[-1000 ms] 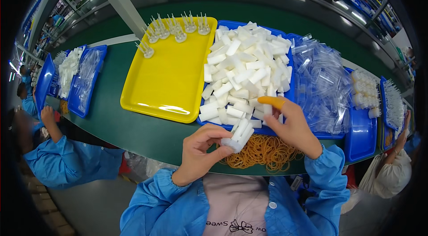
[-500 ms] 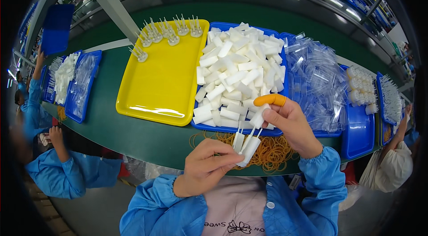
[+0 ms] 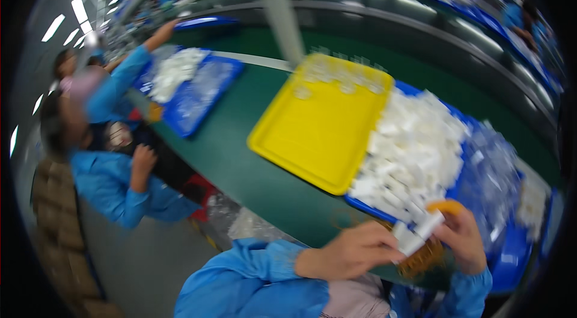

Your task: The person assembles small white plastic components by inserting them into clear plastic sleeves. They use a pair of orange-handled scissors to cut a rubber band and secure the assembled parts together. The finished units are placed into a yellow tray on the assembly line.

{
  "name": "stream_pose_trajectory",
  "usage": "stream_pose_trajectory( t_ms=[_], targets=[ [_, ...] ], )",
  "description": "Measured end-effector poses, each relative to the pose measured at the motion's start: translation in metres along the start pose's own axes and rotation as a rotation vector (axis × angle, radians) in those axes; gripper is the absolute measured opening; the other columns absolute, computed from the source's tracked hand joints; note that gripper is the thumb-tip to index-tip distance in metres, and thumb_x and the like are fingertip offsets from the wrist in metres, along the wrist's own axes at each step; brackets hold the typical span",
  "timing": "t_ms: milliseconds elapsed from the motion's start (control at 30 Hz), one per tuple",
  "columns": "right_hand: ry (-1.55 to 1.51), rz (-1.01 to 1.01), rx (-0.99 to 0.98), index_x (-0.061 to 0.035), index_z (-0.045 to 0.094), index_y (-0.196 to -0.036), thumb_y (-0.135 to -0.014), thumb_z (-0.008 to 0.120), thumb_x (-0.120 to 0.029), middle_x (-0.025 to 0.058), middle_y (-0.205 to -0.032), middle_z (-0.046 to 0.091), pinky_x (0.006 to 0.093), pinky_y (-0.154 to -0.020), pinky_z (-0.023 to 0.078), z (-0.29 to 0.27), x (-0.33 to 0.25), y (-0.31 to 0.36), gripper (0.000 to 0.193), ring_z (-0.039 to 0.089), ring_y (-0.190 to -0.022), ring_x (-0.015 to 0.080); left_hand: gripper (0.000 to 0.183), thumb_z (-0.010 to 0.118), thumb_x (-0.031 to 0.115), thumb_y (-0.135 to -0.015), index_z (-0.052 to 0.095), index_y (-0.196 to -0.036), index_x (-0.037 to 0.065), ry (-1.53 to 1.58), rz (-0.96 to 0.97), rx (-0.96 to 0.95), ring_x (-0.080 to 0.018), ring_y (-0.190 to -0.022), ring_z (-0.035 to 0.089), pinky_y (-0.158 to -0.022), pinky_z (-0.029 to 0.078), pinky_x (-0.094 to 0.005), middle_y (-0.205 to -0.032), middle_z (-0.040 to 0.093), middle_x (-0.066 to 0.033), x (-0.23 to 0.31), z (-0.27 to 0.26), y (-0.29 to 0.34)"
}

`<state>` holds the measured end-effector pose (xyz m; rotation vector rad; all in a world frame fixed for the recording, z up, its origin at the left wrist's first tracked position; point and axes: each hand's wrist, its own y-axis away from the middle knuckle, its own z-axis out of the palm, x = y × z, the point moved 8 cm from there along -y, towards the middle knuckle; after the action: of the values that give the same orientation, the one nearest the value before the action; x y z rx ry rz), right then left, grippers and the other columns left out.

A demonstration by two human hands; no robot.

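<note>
My left hand (image 3: 351,252) pinches a small white pronged part (image 3: 404,239), with white foam blocks on it. My right hand (image 3: 464,239), wearing an orange finger cot (image 3: 446,205) on one finger, grips a white foam block (image 3: 428,225) against the same part. Motion blur hides how far the block sits over its prong. Just beyond both hands lies a heap of loose white foam blocks (image 3: 415,144) in a blue tray. Below the held part is a pile of tan rubber bands (image 3: 424,263).
A yellow tray (image 3: 315,138) holds several pronged parts (image 3: 347,85) along its far edge. Clear plastic pieces (image 3: 490,174) fill a tray at the right. On the left, a co-worker in a blue sleeve (image 3: 117,93) reaches to a blue tray (image 3: 207,22). A metal post (image 3: 276,12) rises behind the yellow tray.
The whole view has swung left, so the trays and hands appear farther right and the picture is blurred. The foam block in my right hand has come down closer to my left hand.
</note>
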<state>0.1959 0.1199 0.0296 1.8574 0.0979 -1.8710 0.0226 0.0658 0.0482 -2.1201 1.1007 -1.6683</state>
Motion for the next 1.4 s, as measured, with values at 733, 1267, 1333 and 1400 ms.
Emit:
stream_pose_trajectory(
  t_ms=[733, 1267, 1333, 1400],
  targets=[
    [0.652, -0.323, -0.122, 0.0005, 0.061, -0.076, -0.073, 0.068, -0.014, 0.0040, -0.070, 0.046, 0.0293, -0.058, 0.035, 0.041, -0.045, 0.024, 0.017, 0.045, -0.067, 0.0159, 0.049, 0.060, -0.004, -0.076, 0.051, -0.123, 0.006, 0.164, 0.108, -0.004, -0.0273, -0.091, 0.052, -0.073, 0.046, -0.0329, -0.109, 0.045, -0.0138, 0.023, 0.005, 0.002],
    [1.140, -0.688, 0.397, 0.0036, 0.056, -0.110, -0.068, 0.066, 0.001, 0.0141, -0.106, 0.057, 0.0338, -0.081, 0.044, 0.026, -0.055, -0.026, 0.043, 0.057, -0.093, 0.0263, 0.025, 0.062, 0.005, -0.085, 0.060, -0.110, 0.002, 0.439, -0.440, 0.089, -0.0135, -0.085, 0.056, -0.075, 0.047, -0.0251, -0.103, 0.058, -0.0072, -0.050, 0.011, 0.034],
    [1.299, -0.726, 0.436, 0.0036, 0.054, -0.115, -0.067, 0.068, 0.001, 0.0149, -0.110, 0.055, 0.0370, -0.084, 0.043, 0.029, -0.048, -0.039, 0.050, 0.055, -0.096, 0.0310, 0.023, 0.061, 0.003, -0.085, 0.061, -0.108, 0.002, 0.386, -0.393, 0.101, -0.0147, -0.087, 0.056, -0.076, 0.046, -0.0258, -0.102, 0.057, -0.0077, -0.046, 0.008, 0.033],
    [1.312, -0.583, 0.333, 0.0031, 0.053, -0.115, -0.065, 0.068, 0.002, 0.0162, -0.113, 0.051, 0.0405, -0.088, 0.041, 0.023, -0.030, -0.057, 0.052, 0.051, -0.100, 0.0363, 0.021, 0.061, 0.002, -0.085, 0.063, -0.107, 0.002, 0.354, -0.356, 0.113, -0.0161, -0.089, 0.055, -0.077, 0.045, -0.0266, -0.101, 0.057, -0.0081, -0.042, 0.006, 0.034]
  ],
)
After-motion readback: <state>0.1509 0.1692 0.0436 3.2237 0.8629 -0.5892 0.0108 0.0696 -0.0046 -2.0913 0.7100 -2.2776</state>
